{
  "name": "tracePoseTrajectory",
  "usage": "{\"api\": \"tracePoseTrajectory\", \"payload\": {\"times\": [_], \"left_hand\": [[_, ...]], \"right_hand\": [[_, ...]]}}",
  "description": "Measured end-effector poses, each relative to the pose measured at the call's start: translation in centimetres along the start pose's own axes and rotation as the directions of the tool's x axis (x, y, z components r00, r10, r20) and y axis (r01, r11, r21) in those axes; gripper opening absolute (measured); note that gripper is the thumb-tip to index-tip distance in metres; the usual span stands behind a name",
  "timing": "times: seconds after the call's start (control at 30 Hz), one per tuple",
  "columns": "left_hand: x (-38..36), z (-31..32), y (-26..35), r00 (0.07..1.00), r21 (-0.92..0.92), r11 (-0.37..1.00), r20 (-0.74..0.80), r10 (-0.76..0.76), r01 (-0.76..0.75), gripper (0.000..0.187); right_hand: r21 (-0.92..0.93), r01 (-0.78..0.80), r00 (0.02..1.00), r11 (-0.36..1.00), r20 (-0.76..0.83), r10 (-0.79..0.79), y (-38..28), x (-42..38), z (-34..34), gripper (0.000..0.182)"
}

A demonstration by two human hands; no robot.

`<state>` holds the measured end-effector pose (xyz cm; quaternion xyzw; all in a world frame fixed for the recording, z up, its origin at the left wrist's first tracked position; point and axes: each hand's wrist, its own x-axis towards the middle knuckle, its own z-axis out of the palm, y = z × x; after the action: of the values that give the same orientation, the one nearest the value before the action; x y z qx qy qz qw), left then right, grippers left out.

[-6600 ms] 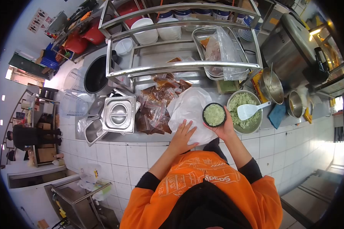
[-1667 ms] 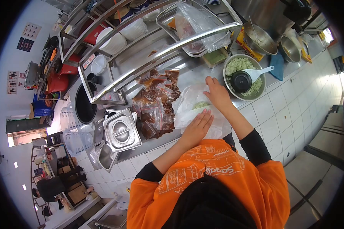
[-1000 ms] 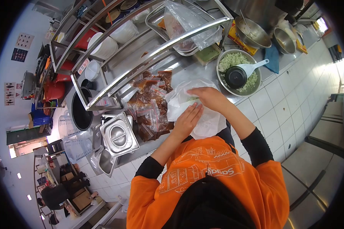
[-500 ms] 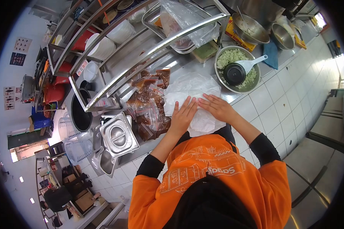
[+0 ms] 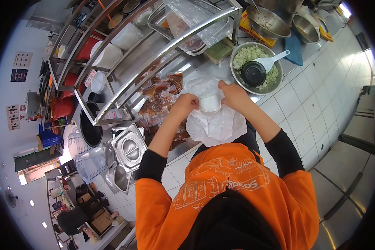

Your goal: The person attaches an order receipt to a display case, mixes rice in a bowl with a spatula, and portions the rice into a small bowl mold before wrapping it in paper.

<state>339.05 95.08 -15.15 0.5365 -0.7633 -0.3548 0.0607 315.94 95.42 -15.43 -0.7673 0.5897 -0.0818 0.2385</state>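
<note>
White paper (image 5: 216, 127) lies spread at the edge of the steel counter, with a rounded white shape (image 5: 210, 103) in its middle between my hands. My left hand (image 5: 186, 104) pinches the paper on the left side of that shape, its fingers curled together. At the paper's upper right, my right hand (image 5: 233, 96) has thumb and fingers closed on the sheet. Packets of brown sauce (image 5: 156, 104) are heaped just left of the paper. A steel bowl (image 5: 278, 83) of chopped pale green food (image 5: 250, 56) stands to the right, holding a black cup (image 5: 253, 73) and a white-handled scoop (image 5: 267, 62).
A steel rack (image 5: 171, 43) rises over the back of the counter, with stacked white bowls (image 5: 127, 36). Lidded steel pans (image 5: 130, 146) sit at the left. Two metal bowls (image 5: 268, 23) and a blue cloth (image 5: 293, 51) are at the back right. Another person (image 5: 73, 218) is far off at lower left.
My hands, flat and side by side on the paper before, have moved apart and closed on its sides. The rounded white shape now shows between them, and the paper extends further toward me.
</note>
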Motion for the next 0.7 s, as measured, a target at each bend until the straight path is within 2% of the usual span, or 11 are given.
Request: {"api": "tracePoseTrajectory", "payload": {"times": [0.07,0.1,0.2,0.23,0.3,0.4,0.5,0.6,0.7], "left_hand": [[1.6,0.4,-0.2,0.996,0.283,0.955,0.000,0.088,-0.084,0.025],[2.3,0.8,-0.1,0.982,0.293,0.938,0.015,0.191,-0.187,0.029],[3.2,1.9,-0.1,0.889,0.369,0.816,0.073,0.452,-0.445,0.040],[2.9,2.0,-0.4,0.898,0.338,0.836,0.077,0.433,-0.432,0.038],[2.4,1.4,-0.8,0.914,0.283,0.870,0.085,0.397,-0.404,0.033],[1.3,1.4,-0.9,0.983,0.354,0.917,0.071,0.170,-0.185,0.025],[-1.2,2.6,0.1,0.933,0.365,0.904,-0.191,0.306,-0.222,0.018],[-3.3,4.7,0.3,0.887,0.426,0.894,-0.348,0.302,-0.137,0.015],[-5.1,7.9,0.4,0.839,0.395,0.913,-0.457,0.295,-0.106,0.014]], "right_hand": [[-0.198,0.114,0.993,0.974,0.020,-0.113,-0.5,1.9,1.7,0.031],[-0.293,0.170,0.985,0.941,0.039,-0.166,-0.4,2.7,2.6,0.033],[-0.403,0.401,0.877,0.823,-0.092,-0.472,-0.4,3.9,2.6,0.031],[-0.377,0.417,0.904,0.827,0.074,-0.422,-0.6,3.9,1.8,0.028],[-0.324,0.434,0.870,0.841,0.391,-0.299,-1.0,4.2,-0.3,0.021],[-0.178,0.409,0.913,0.895,0.083,-0.400,0.6,2.0,1.6,0.024],[0.037,0.196,0.980,0.980,-0.052,-0.194,-0.1,-1.3,1.6,0.020],[0.448,0.097,0.980,0.888,-0.199,-0.007,0.2,-4.5,4.9,0.036],[0.390,0.230,0.915,0.892,-0.400,-0.061,-2.1,-7.2,6.1,0.053]]}}
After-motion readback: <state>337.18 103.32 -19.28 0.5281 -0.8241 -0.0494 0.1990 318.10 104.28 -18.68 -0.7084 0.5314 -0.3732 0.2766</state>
